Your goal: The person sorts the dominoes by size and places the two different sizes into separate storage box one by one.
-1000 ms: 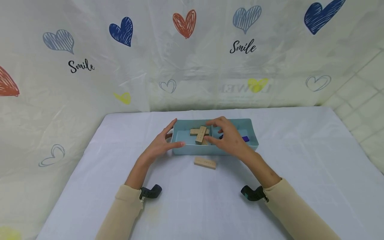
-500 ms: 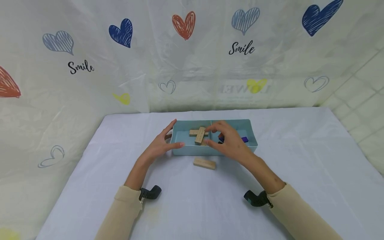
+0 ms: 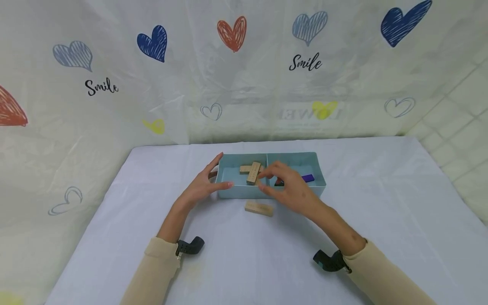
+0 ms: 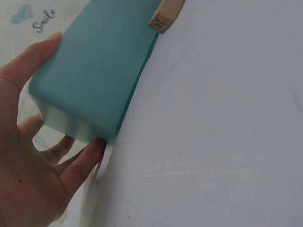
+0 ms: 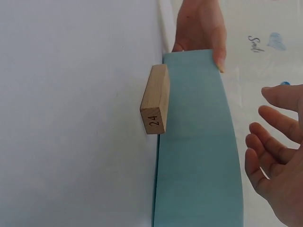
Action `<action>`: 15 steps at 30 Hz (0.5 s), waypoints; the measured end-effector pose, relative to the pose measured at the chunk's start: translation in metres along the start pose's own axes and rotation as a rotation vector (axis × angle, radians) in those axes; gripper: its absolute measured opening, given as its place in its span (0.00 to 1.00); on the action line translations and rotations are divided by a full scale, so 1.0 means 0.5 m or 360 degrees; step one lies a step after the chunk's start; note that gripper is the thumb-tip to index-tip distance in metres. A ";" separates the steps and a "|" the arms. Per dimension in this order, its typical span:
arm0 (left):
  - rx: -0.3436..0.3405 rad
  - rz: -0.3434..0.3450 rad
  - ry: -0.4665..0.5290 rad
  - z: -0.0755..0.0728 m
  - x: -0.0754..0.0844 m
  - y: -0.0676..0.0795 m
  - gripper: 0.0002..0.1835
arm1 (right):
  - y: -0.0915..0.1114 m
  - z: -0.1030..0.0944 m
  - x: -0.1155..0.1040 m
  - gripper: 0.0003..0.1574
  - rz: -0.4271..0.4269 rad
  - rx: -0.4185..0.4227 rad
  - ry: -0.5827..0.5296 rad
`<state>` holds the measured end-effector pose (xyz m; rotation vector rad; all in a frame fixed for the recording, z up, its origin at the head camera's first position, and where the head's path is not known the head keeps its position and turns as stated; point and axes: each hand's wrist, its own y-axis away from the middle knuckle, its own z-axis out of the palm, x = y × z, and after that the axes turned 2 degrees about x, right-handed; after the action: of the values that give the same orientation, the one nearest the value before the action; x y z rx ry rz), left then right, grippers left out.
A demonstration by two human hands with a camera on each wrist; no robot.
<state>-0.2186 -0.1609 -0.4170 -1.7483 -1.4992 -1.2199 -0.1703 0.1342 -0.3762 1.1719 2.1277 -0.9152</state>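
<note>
A pale blue-green box (image 3: pixel 244 193) with a divider sits on the table. My left hand (image 3: pixel 200 186) grips its left end, thumb on the front rim and the other fingers against the end wall (image 4: pixel 66 120). Crossed wooden blocks (image 3: pixel 253 173) lie in the left compartment. Over the divider hovers my right hand (image 3: pixel 291 188), thumb and index fingertips beside these blocks. In the right wrist view that hand (image 5: pixel 284 156) has loosely bent fingers and nothing visible between them. A purple block (image 3: pixel 308 178) and a dark piece (image 3: pixel 279 183) lie in the right compartment, partly hidden.
One wooden block (image 3: pixel 259 208), marked 24 on its end (image 5: pixel 154 121), lies on the white tablecloth (image 3: pixel 244 258) just in front of the box. Behind the table hangs a pale sheet (image 3: pixel 251 80) printed with hearts.
My right hand has dropped a little toward the near side, and its thumb and index fingertips have drawn closer together. The left hand has kept its hold on the box.
</note>
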 end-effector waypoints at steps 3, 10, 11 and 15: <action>-0.0002 -0.0003 0.0004 0.000 -0.001 0.001 0.56 | 0.007 0.000 -0.004 0.16 0.0008 -0.0008 0.0002; 0.0004 -0.0006 -0.0006 0.001 -0.002 0.002 0.55 | 0.022 0.001 -0.006 0.15 -0.0037 -0.0015 -0.0024; 0.0004 -0.0003 -0.0008 0.001 -0.001 0.002 0.55 | 0.024 0.002 -0.007 0.15 -0.0044 -0.0017 -0.0027; 0.0005 0.0004 -0.0008 0.001 -0.001 0.001 0.55 | 0.029 0.002 -0.012 0.16 -0.0058 -0.0021 -0.0042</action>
<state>-0.2181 -0.1608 -0.4174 -1.7519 -1.5002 -1.2122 -0.1547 0.1360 -0.3768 1.1123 2.1372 -0.9263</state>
